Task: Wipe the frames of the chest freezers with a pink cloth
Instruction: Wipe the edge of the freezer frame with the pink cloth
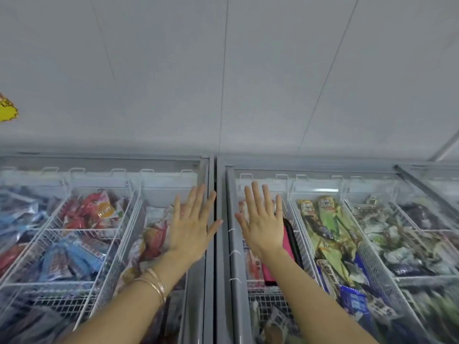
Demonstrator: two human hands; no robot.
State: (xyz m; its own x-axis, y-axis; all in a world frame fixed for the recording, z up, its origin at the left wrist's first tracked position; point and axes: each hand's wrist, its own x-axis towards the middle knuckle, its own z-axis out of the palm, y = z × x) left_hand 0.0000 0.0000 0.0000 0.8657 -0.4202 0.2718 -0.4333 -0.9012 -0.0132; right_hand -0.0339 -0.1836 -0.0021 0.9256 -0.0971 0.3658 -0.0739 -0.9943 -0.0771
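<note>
**Both hands spread over adjoining chest freezers, cloth not yet taken up**

Above the seam between two chest freezers, both hands are held flat with fingers spread and nothing in either palm. The left hand (190, 225) lies over the right edge of the left freezer's glass lid (99, 219), its thumb reaching toward the grey frame strip (210, 244) that borders that lid. The right hand (262, 220) lies over the left end of the right freezer (372, 232); whether either palm actually presses on the glass cannot be told. A thin bracelet (156, 285) circles the left wrist.

Beneath and just right of the right hand shows a bright pink shape with a dark border (286, 247). It may be the pink cloth lying on the lid, but its smooth outline leaves that uncertain, and it could equally be a packet under the glass. Wire baskets (74, 227) of wrapped frozen goods fill both cabinets, against a plain white wall (223, 70).

Judged from this arrangement, wiping is not under way: no cloth is held and the frames are untouched by one. The next move calls for one hand to close on the cloth, then carry it to the frame strips at the seam and draw it along their length.
</note>
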